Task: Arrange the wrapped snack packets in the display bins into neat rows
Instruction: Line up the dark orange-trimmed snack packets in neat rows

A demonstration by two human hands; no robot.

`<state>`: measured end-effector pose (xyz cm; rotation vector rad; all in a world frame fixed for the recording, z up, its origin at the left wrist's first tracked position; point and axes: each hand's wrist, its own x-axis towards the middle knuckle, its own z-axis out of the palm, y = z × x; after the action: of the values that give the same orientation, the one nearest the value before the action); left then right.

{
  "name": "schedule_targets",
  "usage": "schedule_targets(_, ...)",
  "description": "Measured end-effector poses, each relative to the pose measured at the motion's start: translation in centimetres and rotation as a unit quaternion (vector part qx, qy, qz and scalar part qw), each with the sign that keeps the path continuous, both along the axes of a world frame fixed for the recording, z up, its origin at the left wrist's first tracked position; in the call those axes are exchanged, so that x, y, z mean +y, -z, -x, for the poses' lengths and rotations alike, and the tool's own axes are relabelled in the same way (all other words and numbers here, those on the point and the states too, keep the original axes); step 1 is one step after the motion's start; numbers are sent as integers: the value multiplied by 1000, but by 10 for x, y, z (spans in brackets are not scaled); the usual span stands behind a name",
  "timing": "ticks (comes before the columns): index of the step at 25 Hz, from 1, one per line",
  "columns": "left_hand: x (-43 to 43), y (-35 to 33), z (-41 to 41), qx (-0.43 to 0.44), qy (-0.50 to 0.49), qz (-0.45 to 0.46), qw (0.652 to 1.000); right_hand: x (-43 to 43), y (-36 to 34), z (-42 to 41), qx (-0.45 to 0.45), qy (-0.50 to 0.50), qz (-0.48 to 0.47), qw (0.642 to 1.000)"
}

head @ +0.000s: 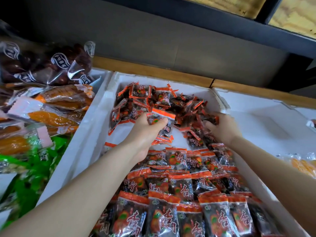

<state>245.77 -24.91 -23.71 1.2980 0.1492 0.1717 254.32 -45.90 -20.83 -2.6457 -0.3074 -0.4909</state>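
In the white foam bin (109, 93), the left hand (145, 127) gripped an orange-edged clear snack packet (160, 119) while the right hand (222, 129) closed on others in the jumbled heap (162, 100) at twelve o'clock, likely gathering them for the neat rows (179, 190) at six o'clock.

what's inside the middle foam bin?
Red-wrapped snack packets: neat rows at the near end, a loose heap at the far end, bare bin floor between. Anything beneath them is covered.

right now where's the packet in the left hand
In the head view the packet sits mid-frame in the left hand, over the foam bin, between the loose pile behind and neat rows in front.
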Motion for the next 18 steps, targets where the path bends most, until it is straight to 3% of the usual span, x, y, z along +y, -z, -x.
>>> schedule_targets(4, -1, 3, -2, 13, -9, -18, 1000, 5, -18, 42, -59, -81, -55, 993)
schedule_targets(7, -6, 0, 6, 39, 5, -14, 999, 17, -22, 72, -141, -179, -42, 973)
schedule_targets(12, -9, -23, 12, 101, 32, 63, 992, 33, -3, 92, -266, -320, 132, 900)
schedule_targets(15, -10, -21, 15, 64, 53, 40, 996, 30, 4, 88, -270, -334, 180, 885)
schedule_targets(18, -7, -14, 18, 33, -9, 14, 999, 26, 3, 89, -222, -324, 164, 905)
